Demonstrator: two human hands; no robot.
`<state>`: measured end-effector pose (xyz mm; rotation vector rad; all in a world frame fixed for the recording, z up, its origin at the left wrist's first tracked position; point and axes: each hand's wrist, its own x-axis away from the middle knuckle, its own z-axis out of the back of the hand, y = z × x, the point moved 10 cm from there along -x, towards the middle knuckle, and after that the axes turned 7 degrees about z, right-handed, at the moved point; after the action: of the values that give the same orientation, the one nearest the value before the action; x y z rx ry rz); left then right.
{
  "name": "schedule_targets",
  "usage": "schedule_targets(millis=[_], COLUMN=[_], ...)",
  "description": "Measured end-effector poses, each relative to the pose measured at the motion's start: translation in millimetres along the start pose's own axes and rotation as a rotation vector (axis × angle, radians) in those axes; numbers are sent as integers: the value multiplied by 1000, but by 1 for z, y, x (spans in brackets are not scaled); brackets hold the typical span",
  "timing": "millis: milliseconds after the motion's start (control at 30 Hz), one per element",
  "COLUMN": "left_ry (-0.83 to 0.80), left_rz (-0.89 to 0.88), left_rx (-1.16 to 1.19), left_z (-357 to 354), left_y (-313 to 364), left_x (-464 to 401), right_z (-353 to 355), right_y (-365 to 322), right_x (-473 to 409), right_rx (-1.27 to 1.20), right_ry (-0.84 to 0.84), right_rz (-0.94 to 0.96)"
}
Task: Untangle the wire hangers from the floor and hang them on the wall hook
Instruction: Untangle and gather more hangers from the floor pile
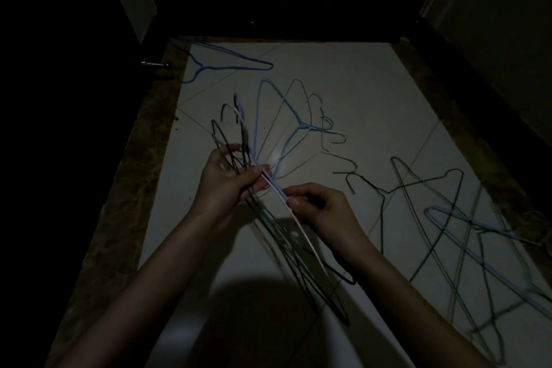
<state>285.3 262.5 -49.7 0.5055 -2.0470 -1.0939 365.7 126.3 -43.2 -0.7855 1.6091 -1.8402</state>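
The scene is dim. My left hand (230, 179) grips a bundle of dark green and pale wire hangers (268, 236) held above the floor, their hooks pointing away from me. My right hand (316, 207) pinches a pale lilac hanger wire (274, 185) in the same bundle, just right of the left hand. Light blue and grey hangers (298, 125) lie tangled on the white tiles beyond my hands. A single blue hanger (227, 61) lies apart at the far left. More green and lilac hangers (466, 236) are tangled at the right. No wall hook shows.
The white tiled floor (373, 92) has a brown marbled border (140, 158) on the left and right. A dark door with a metal handle (153, 64) stands at the left. A pale wall (501, 24) rises at the right. My shadow falls on the near tiles.
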Motion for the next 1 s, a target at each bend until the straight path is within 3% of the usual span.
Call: schedule_targets(millis=[367, 467, 667, 733, 900, 1000], left_ry=[3, -19, -48, -60, -92, -96], left_rz=[95, 109, 127, 133, 136, 146], left_rx=[18, 7, -67, -75, -107, -130], left_z=[-12, -22, -39, -45, -59, -63], left_y=[-18, -22, -29, -31, -33, -37], left_x=[-6, -6, -10, -12, -10, -7], right_z=[22, 43, 107, 137, 223, 247], right_y=[28, 54, 101, 116, 142, 155], right_x=[15, 19, 21, 14, 13, 23], right_rx=[-33, -144, -83, 58, 679, 877], right_ry=[-75, -5, 188, 250, 444, 496], right_rz=[-113, -248, -384, -388, -319, -365])
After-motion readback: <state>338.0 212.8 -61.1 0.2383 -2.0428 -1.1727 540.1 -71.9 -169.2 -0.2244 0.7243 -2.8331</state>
